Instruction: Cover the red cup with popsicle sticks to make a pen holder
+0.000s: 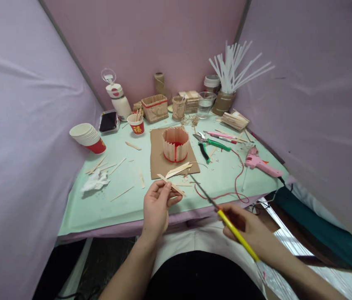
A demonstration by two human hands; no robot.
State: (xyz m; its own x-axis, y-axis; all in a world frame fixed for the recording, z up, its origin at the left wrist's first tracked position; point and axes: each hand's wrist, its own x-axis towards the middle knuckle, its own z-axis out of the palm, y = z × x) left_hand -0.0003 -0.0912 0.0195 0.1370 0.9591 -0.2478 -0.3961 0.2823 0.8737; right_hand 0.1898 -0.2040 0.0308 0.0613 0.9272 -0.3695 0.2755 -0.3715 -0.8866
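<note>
Lower centre: we see the left hand pinch a slanting stick; rightward, apart, the right hand grips a similarly slanting yellow-handled tool.

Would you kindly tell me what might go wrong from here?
The yellow-handled tool in the right hand could slip toward the left hand, which pinches a thin wooden strip. That strip might snap if pressed hard. The pink glue gun lies near the edge of the table; a snagged cord could drag it off.

There are two hands (plus one glue gun).
</note>
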